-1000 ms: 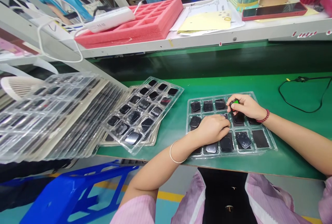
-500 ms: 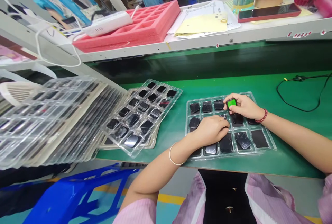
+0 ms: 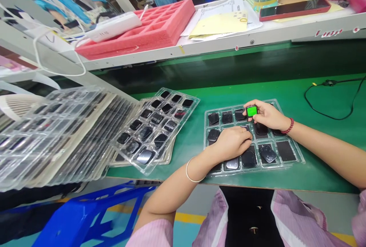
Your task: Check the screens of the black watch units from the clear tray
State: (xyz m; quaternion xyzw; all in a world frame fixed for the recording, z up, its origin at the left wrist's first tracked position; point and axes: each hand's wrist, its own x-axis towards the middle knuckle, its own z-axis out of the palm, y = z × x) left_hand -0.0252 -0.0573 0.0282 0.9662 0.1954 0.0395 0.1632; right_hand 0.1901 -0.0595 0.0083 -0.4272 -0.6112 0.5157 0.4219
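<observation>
In my right hand [image 3: 270, 115] is a strapless smartwatch [image 3: 252, 111] with a lit green screen, pinched between thumb and fingers above the tray's back row. My left hand [image 3: 235, 141] rests over the middle of the clear plastic tray [image 3: 299, 154], its fingers curled and close together. What those fingertips hold or touch is hidden. Dark square watch bodies sit in the tray's compartments. One of them, a speckled watch body [image 3: 268, 153], lies askew in the front row. At the front right corner a compartment shows only a black pad [image 3: 286, 150].
Left of my tray, a second filled tray [image 3: 183, 123] lies slanted on other trays. Beyond it leans a big stack of trays [image 3: 94, 144]. A shelf [image 3: 211, 47] across the back carries red foam [image 3: 171, 29], papers and a phone [image 3: 294, 9]. A black cable [image 3: 328, 117] lies at right.
The watch in my right hand has turned, so its green screen faces me more fully. My left hand stays in about the same place. The whole view has shifted slightly.
</observation>
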